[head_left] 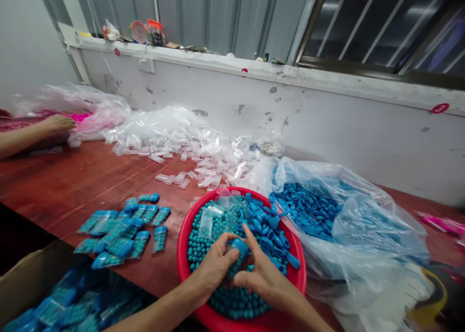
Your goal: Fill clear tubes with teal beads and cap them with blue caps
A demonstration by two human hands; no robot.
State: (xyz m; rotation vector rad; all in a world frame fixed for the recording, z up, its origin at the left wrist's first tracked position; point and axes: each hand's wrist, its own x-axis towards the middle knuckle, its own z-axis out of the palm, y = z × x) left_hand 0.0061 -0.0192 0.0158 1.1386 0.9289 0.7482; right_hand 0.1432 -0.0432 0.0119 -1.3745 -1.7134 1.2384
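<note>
My left hand (217,264) is closed on a small clear case with a blue cap (240,246), held over a red basin (183,235). Beside the case, my right hand (261,274) has its thumb and index finger spread apart; whether its other fingers touch the case is hidden. Under both hands, round teal beads (238,303) fill much of the basin. Loose blue caps (271,230) are heaped on the basin's right side. Several empty clear cases (206,224) lie on the beads at its back left.
Capped cases filled with beads (119,230) lie left of the basin; more fill a box (69,303) below. Clear cases (203,148) are piled behind. A plastic bag of blue caps (308,208) sits to the right. Another person's hand (60,124) is at far left.
</note>
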